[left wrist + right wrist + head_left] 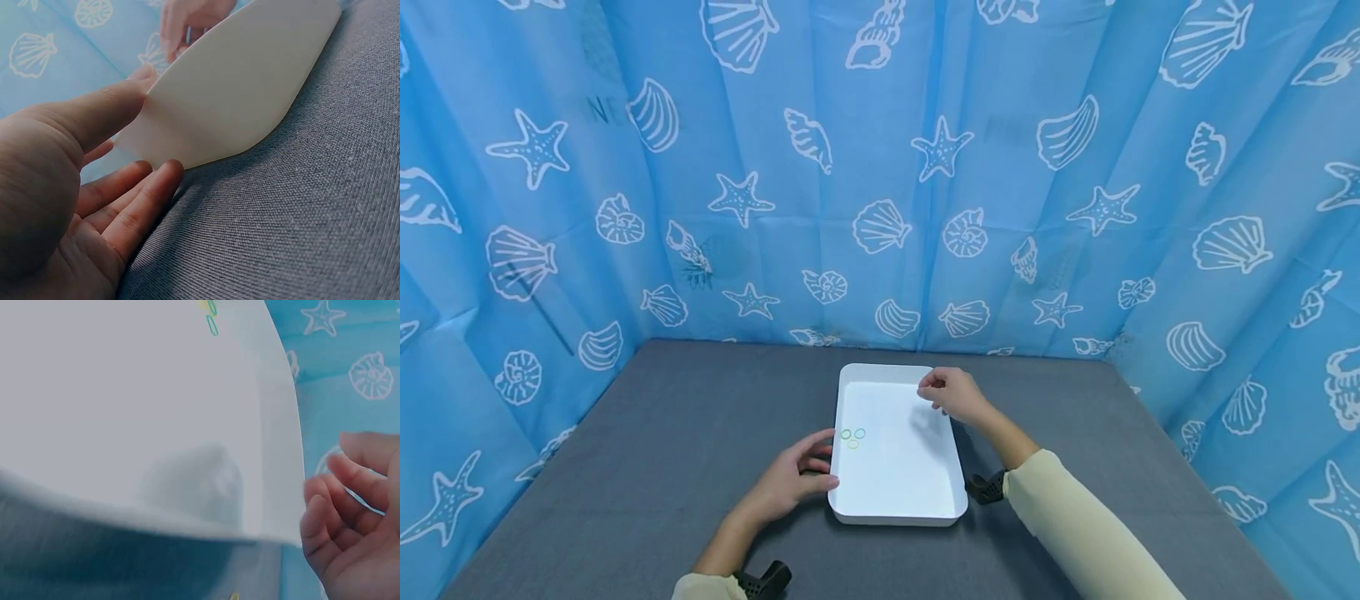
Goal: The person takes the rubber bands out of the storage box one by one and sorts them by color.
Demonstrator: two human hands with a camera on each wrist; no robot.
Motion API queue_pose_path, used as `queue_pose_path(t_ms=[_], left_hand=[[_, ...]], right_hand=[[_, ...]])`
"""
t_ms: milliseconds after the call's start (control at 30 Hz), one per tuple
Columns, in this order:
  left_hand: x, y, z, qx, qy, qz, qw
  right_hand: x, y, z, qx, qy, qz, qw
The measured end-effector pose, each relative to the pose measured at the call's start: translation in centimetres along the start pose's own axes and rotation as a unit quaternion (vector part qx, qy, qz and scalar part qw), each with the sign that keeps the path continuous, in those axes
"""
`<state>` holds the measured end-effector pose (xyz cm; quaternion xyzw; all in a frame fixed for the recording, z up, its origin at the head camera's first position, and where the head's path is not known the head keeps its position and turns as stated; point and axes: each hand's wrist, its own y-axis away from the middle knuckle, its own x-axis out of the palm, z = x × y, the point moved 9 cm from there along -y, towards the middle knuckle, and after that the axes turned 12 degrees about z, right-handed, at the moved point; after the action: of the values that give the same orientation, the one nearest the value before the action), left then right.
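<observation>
A shallow white tray (898, 450) lies lengthwise on the grey cloth. Inside, near its left wall, sit three small thin rings: a green ring (846, 434), a blue-green ring (860, 433) and a yellow ring (853, 444). My left hand (793, 477) holds the tray's left side, thumb on the rim and fingertips against the outer wall, as the left wrist view shows. My right hand (953, 393) hovers over the tray's far right corner, its fingers loosely curled. In the right wrist view nothing shows between those fingers (340, 506).
A grey cloth (715, 400) covers the table around the tray. Blue curtains (880, 183) with white shells and starfish hang behind and at both sides. A small yellow thing (234, 596), partly cut off, appears at the bottom of the right wrist view.
</observation>
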<state>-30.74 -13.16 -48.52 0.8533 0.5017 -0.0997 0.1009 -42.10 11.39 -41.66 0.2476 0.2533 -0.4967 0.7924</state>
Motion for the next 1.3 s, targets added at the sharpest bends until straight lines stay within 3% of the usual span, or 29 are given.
queue_pose_path(t_ms=[333,533,933,1233,1300], left_hand=[[0.4,1.3,-3.2,0.01,0.006,0.006,0.9999],[0.4,1.5,-3.7,0.009,0.004,0.003,0.9999],[0.1,-0.2,-0.1,0.01,-0.004,0.005,0.9999],[-0.1,-0.1,0.1,0.011,-0.001,0.003,0.9999],[0.0,0.2,-0.6,0.012,0.0,0.002,0.9999]], right_hand=[[3.8,-1.1,2.9,-0.021,0.059,0.103,0.993],[6.0,-1.7,3.0,-0.018,0.068,0.151,0.986],[9.6,-2.5,3.6,-0.049,0.078,0.22,0.971],[10.8,-3.4,3.4,-0.042,0.102,0.212,0.971],[10.9,-3.6,3.4,-0.04,0.115,0.21,0.97]])
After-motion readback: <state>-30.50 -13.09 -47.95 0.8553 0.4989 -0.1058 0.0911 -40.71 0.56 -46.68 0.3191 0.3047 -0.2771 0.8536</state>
